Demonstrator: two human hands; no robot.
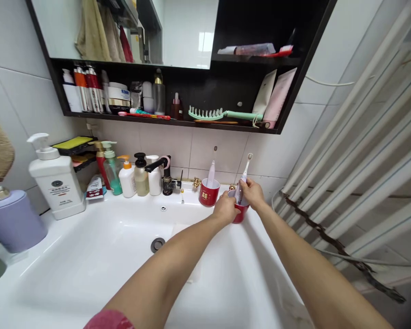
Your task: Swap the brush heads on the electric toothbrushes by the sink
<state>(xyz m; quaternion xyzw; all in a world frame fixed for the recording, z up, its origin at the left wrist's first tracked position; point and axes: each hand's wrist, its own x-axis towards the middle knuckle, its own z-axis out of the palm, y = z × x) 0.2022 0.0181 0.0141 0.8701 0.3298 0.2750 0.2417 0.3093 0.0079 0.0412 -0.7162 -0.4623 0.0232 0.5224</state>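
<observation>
My left hand (226, 209) is closed around the near side of a red cup (240, 214) at the sink's back right corner. My right hand (253, 194) grips the handle of an electric toothbrush (244, 179), whose lower end is inside that cup. Its white brush head points up. Just left of my hands, a second red cup (208, 196) with gold markings stands on the sink ledge, holding a pale pink electric toothbrush (211, 172) upright. My fingers partly hide the held cup.
Below my arms lies the white sink (99, 256) with its drain (157, 245). A black faucet (166, 178) stands at the back, with several pump bottles (127, 178) to its left. Overhead hangs a dark cabinet (178, 123); white pipes (356, 151) run along the right.
</observation>
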